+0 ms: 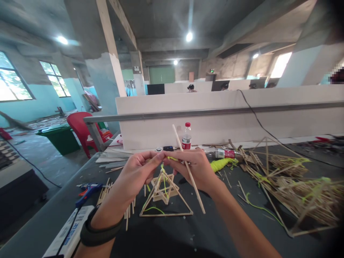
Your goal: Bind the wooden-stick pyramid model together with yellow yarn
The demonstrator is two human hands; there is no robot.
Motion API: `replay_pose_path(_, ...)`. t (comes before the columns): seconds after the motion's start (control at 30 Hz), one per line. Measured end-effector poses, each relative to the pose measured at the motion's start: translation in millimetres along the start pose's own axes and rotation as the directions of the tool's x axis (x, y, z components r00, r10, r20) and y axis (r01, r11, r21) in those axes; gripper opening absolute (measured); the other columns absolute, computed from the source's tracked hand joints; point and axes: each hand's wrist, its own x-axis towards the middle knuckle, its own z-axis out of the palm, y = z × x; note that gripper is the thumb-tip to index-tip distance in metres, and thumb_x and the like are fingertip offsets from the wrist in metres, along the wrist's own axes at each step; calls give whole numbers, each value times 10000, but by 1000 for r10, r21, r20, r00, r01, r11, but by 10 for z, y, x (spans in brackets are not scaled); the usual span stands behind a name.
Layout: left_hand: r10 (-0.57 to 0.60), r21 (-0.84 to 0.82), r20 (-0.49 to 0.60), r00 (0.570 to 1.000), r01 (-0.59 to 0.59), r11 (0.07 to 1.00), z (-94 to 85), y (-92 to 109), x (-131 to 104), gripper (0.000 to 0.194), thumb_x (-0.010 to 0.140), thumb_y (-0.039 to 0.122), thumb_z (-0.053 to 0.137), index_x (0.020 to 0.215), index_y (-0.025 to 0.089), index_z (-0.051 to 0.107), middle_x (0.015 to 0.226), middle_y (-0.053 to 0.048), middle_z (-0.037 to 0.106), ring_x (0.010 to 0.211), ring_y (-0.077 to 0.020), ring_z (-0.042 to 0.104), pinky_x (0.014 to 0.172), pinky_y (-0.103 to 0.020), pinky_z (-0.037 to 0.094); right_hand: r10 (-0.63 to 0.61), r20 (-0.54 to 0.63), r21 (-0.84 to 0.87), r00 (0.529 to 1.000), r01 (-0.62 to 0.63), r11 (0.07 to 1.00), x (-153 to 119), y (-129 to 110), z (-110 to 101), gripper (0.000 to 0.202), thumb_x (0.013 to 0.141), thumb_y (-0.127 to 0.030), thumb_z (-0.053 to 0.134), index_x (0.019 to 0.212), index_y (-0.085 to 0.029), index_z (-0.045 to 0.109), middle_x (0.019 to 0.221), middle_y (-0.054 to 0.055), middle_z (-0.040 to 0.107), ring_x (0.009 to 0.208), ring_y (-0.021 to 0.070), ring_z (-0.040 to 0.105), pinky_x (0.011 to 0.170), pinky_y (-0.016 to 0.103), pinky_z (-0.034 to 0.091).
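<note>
Both hands meet above a small pyramid frame (186, 202) of thin wooden sticks, which stands on the dark table. My left hand (138, 171) pinches yellow-green string (162, 168) at the frame's peak. Fingers of my right hand (194, 165) are closed on the string too, with the fingertips of both hands nearly touching. A longer wooden stick (197, 193) passes slanting between the right hand's fingers. Inside the frame sits a star-shaped piece of stacked sticks (168, 193), with string hanging down over it.
A blue glue gun (90, 190), loose sticks (129, 211) and a white box (71, 229) lie at left. Behind the hands stands a bottle (186, 138). Yellow-green yarn (220, 165), a lying bottle (224, 154) and a heap of stick frames (317, 200) occupy the right.
</note>
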Motion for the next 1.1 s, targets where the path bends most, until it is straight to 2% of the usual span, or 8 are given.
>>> replay_pose_path(0.13, 24, 79, -13, 1000, -23, 997, 11, 38, -47, 286, 878, 455, 653, 855, 172, 680, 533, 78, 305, 449, -54, 206, 404, -213, 141, 11, -28, 21, 1000, -11, 1000, -3, -19, -31, 164, 893, -227, 668, 1024, -240, 766, 598, -33, 657, 502, 104, 609, 509, 245, 462)
replay_pose_path(0.3, 12, 129, -39, 999, -7, 992, 18, 81, -91, 306, 865, 477, 652, 815, 175, 645, 538, 72, 303, 460, -72, 205, 419, -245, 118, -37, -54, -108, 998, 31, 994, 4, -48, -50, 93, 885, -247, 665, 937, -200, 726, 636, -15, 667, 506, 99, 571, 519, 246, 451)
replay_pose_path(0.5, 12, 192, -21, 1000, -8, 981, -15, 87, -82, 313, 895, 491, 604, 805, 191, 587, 541, 75, 292, 466, -81, 203, 430, -254, 114, -78, 22, -148, 997, 81, 986, 11, -62, -73, 103, 935, -229, 570, 927, -183, 663, 701, 1, 640, 571, 100, 553, 549, 249, 434)
replay_pose_path(0.67, 2, 77, 10, 1000, -3, 997, -32, 61, -55, 409, 933, 431, 542, 629, 207, 385, 503, 93, 203, 430, -73, 163, 417, -225, 144, -65, 83, -188, 994, 80, 979, -10, -93, -109, 78, 927, -209, 546, 908, -190, 619, 733, 10, 620, 612, 117, 558, 587, 272, 436)
replay_pose_path(0.77, 15, -30, -108, 994, -18, 999, 8, 53, -49, 468, 868, 343, 616, 585, 218, 265, 500, 108, 131, 404, -55, 104, 385, -203, 118, -69, 103, -183, 992, 87, 979, -20, -115, -108, 67, 917, -194, 540, 893, -197, 603, 743, 12, 621, 623, 121, 566, 605, 277, 444)
replay_pose_path(0.87, 44, -98, -257, 965, -71, 993, 78, 42, -46, 560, 787, 281, 687, 586, 225, 167, 512, 112, 90, 384, -41, 106, 369, -190, 111, -93, 95, -170, 991, 109, 979, -30, -129, -70, 60, 882, -162, 550, 875, -206, 591, 747, 10, 617, 630, 124, 563, 605, 276, 445)
replay_pose_path(1.1, 53, -100, -381, 923, -98, 990, 168, 13, -21, 569, 711, 218, 693, 622, 233, 131, 496, 116, 120, 377, -39, 166, 365, -170, 194, -127, 27, -231, 992, 130, 964, -40, -127, -19, 70, 834, -153, 553, 835, -221, 568, 697, -4, 574, 587, 122, 507, 564, 273, 418)
